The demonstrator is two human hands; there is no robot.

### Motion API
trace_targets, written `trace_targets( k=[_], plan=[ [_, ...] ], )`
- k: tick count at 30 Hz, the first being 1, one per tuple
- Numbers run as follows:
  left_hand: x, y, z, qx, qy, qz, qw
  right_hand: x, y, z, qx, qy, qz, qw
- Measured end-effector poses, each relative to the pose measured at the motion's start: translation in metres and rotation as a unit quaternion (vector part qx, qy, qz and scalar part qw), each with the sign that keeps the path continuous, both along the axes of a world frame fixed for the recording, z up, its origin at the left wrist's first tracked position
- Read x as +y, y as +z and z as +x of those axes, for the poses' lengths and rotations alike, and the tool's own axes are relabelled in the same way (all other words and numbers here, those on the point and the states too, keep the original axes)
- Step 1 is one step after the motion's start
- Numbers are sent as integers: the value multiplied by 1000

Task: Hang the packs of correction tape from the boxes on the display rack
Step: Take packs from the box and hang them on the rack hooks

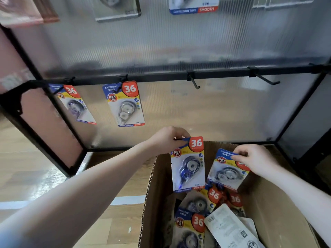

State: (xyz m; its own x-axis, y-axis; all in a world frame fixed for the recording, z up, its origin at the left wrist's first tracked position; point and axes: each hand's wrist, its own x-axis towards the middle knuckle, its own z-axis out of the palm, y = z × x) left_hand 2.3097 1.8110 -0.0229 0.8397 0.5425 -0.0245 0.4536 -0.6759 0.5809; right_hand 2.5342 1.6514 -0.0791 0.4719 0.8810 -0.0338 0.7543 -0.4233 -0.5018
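Your left hand (167,138) and right hand (254,159) each pinch an upright pack (188,165) by its top; the bare hook (194,83) lies straight above your left.

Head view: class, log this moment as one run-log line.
left hand: holds blue pack | right hand: holds second pack | cardboard box: packs remain | two hooks bare

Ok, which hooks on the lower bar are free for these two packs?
Two bare hooks: the middle hook and the right hook, both right of the hanging pack. The bar's left end is crowded: two packs hang there, including the corner pack.
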Motion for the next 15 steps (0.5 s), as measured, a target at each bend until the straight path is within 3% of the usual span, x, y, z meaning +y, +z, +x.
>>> trace_targets(
  k=[9,15],
  plan=[
    [-4,2,-7,29,-18,68,997,-2,9,-9,-26,14,-17,999],
    [-6,18,-22,-34,-3,81,996,8,30,-17,-27,16,5,999]
  ],
)
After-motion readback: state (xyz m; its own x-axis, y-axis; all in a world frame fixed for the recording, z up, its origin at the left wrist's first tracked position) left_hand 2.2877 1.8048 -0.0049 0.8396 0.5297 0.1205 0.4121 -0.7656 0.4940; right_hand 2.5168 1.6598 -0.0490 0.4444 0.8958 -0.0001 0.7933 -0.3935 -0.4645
